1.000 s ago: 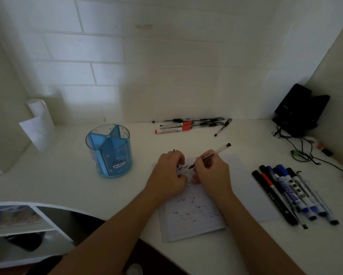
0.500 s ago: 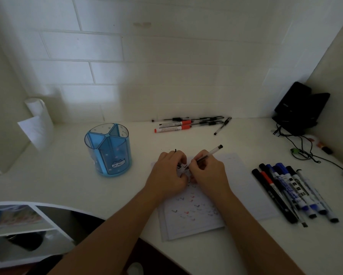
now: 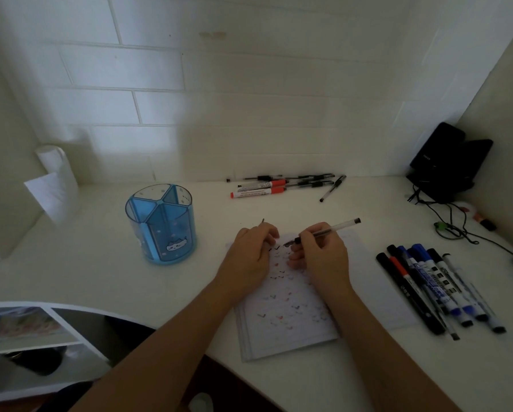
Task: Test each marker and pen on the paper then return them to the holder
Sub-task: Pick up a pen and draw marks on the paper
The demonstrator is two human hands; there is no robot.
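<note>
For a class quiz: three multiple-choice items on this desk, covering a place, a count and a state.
1. Where is the blue translucent plastic pen holder, relative to the white marked paper? A on it; B left; C right.
2. White markers with red bands by the tiled wall: A none; B four; C two.
3. The clear-barrelled pen is: A in the right hand; B in the holder; C by the wall.
B, it stands left of the paper; C, two show; A, the hand grips it.

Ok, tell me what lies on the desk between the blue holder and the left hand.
Nothing. In the head view the stretch between the blue holder and the left hand is bare white desk.
</note>
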